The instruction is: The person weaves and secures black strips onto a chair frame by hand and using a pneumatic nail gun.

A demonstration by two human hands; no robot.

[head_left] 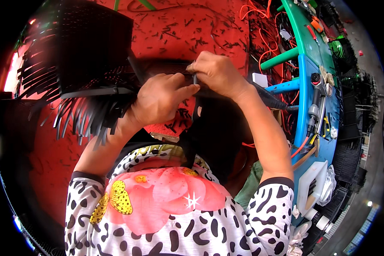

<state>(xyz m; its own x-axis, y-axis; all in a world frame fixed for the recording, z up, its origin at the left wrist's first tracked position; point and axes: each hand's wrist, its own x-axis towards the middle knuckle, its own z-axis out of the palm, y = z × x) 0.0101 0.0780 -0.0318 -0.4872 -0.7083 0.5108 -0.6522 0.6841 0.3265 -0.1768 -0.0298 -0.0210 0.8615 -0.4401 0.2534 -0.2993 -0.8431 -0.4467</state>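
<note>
A black woven piece of furniture [94, 47] fills the upper left, and its dark frame runs under both hands. Flat black strips [83, 117] fan loose from its left side and hang past my left forearm. My left hand [160, 97] is closed over the dark edge, thumb stretched toward the right hand; its grip is partly hidden. Just right of it, my right hand [219, 74] pinches a short black strip end [195, 79] between thumb and fingers. The weave below the hands is too dark to make out.
Short black offcuts [192, 32] litter the red floor [158, 47]. To the right, a blue and green bench [301, 123] carries a power tool [315, 100], pliers [326, 126] and a white tray [311, 187]. Orange hoses [266, 47] tangle beside it.
</note>
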